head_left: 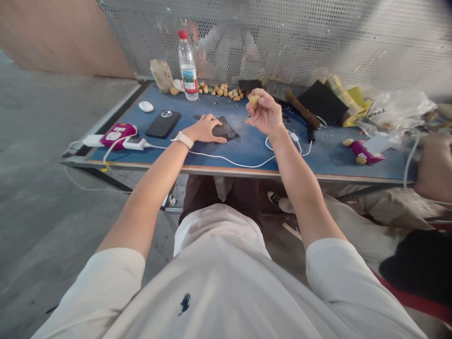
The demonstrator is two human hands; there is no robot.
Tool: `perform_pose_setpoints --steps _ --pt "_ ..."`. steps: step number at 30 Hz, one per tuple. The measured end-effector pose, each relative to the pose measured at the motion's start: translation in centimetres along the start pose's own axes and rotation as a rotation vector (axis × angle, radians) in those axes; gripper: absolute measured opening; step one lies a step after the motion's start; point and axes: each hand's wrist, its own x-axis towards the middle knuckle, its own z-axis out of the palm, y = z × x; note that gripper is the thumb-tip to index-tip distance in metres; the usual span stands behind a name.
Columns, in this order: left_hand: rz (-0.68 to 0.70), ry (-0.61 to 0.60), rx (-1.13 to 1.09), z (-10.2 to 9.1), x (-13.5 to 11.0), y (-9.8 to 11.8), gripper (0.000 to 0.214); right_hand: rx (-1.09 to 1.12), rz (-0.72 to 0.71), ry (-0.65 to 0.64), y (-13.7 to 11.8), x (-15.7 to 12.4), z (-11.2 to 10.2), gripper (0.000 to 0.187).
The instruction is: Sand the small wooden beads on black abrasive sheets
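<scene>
My right hand [267, 112] is raised over the table, its fingers and thumb closed round a small, rounded yellow-tan piece [253, 99]. That piece resembles the several tan lumps [221, 90] lined up at the back. Lower and to the left, my left hand [207, 129] lies flat with its fingers apart on a dark square sheet [229, 130], which looks like sandpaper. Part of the sheet is hidden under the hand. Pale dust marks the blue tabletop [212, 157] around it.
A water bottle [188, 68] stands at the back, a phone [163, 124] and purple power strip [118, 135] at left. A white cable [233, 163] crosses the front. A wooden-handled tool [301, 107], dark sheets and plastic bag [395, 108] lie right, near another person's arm [434, 165].
</scene>
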Motion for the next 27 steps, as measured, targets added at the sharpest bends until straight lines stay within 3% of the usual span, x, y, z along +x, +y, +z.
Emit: perform_pose_setpoints --steps 4,9,14,27 --pt "-0.003 0.000 -0.001 -0.1 -0.1 0.0 0.132 0.083 -0.051 -0.011 0.3 0.3 0.4 0.063" --pt "-0.011 -0.009 -0.013 -0.3 -0.3 0.3 0.131 -0.087 -0.002 -0.027 -0.3 0.0 0.7 0.072" --pt "-0.004 0.002 -0.021 -0.2 -0.2 0.2 0.128 -0.128 0.024 -0.138 -1.0 -0.5 1.7 0.078" --pt "-0.003 0.009 -0.007 0.0 -0.1 0.1 0.131 -0.094 -0.001 -0.212 0.3 0.0 1.0 0.074"
